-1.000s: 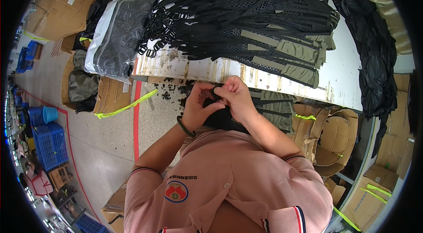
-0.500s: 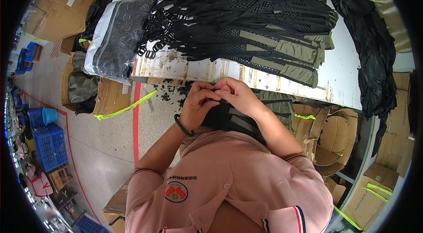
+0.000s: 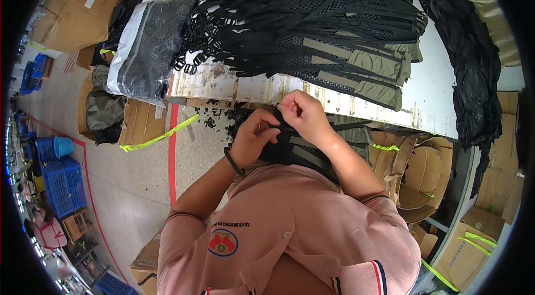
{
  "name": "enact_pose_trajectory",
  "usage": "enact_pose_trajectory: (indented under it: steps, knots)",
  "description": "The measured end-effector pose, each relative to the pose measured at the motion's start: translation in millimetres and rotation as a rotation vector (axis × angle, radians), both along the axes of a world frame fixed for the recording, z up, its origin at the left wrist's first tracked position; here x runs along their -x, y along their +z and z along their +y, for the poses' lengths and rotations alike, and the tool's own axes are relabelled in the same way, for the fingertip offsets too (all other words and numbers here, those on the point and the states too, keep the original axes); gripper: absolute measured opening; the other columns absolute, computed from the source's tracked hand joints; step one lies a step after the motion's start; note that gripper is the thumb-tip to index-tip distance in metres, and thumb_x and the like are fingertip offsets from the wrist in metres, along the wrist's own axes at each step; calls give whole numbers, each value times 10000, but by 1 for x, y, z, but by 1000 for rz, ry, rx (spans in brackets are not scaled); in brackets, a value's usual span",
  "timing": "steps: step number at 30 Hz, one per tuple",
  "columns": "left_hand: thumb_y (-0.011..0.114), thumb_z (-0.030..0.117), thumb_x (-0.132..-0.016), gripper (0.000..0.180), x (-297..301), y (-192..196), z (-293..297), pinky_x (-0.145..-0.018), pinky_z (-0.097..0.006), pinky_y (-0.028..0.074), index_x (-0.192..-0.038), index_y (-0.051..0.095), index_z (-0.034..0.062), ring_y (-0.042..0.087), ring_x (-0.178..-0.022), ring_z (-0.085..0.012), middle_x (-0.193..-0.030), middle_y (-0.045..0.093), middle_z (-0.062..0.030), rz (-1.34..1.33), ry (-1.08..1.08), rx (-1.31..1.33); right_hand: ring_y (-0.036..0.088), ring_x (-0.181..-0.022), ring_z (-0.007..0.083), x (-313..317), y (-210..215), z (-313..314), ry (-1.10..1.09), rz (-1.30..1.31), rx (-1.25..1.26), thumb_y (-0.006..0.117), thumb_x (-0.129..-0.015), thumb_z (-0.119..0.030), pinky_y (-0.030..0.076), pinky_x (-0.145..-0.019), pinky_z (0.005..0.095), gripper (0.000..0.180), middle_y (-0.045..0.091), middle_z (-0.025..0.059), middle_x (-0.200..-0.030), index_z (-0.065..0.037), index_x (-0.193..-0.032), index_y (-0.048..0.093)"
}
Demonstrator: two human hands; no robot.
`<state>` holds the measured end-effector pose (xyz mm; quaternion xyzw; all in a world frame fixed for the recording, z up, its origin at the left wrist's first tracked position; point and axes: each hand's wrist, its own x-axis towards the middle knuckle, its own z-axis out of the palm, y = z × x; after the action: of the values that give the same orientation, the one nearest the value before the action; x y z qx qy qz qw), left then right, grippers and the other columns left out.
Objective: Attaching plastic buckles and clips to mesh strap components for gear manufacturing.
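Note:
Both hands are close together over my lap, just in front of the table edge. My right hand [image 3: 305, 119] is closed, its thumb and finger pinching what looks like the end of a black strap [image 3: 282, 121]. Slightly lower and to the left, my left hand [image 3: 253, 138] has its fingers curled in a pinch; what sits between them is too small and dark to make out. Black mesh pieces [image 3: 305, 156] with grey strips and olive ends lie across my lap below the hands. A dark band circles my left wrist.
On the white table [image 3: 256, 90] lies a wide heap of black mesh pieces with straps [image 3: 312, 22]. Loose black buckles [image 3: 203, 44] and a clear bag of buckles [image 3: 156, 44] are at its left. Cardboard boxes [image 3: 142, 122] stand left; an open carton [image 3: 421, 175] is at right.
My hands, together before, have drawn apart. The right hand has moved up toward the table edge, pinching the strap; the left has dropped slightly.

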<state>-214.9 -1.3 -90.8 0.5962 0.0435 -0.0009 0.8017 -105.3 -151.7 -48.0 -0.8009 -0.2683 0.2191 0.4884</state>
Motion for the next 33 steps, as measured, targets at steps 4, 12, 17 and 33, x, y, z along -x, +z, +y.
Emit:
enact_pose_trajectory:
  steps: [4,12,17,33]
  knots:
    - [507,-31,-888,188,5,8,3,-582,-256,424,-1023,501,99,504,-634,-138,-829,535,-19,156,115,675,608,-845,149,-20,-16,-29,59,136,-119,591,-898,-152,485,-755,276,170,641,91,-880,-22,-1007,601]
    - [591,35,-870,132,64,-31,36,-539,-274,432,-931,502,111,522,-591,-132,-754,547,-12,486,412,608,620,-827,320,-1,-15,-118,631,166,656,666,-825,-345,480,-705,390,307,644,166,-858,-62,-935,620]
    - [734,94,-773,258,86,-66,47,-536,-289,455,-862,493,63,548,-636,-130,-719,535,-39,546,286,-248,617,-744,346,-5,-11,-101,442,-125,579,671,-795,-260,484,-662,432,220,636,144,-777,-58,-834,592]
    - [694,205,-757,398,-61,-16,75,-894,-444,383,-1141,596,167,497,-1022,-302,-1117,512,-97,-332,140,-1406,587,-741,277,-70,-21,23,159,-398,201,694,-747,-89,426,-711,359,160,616,110,-755,-48,-834,567]
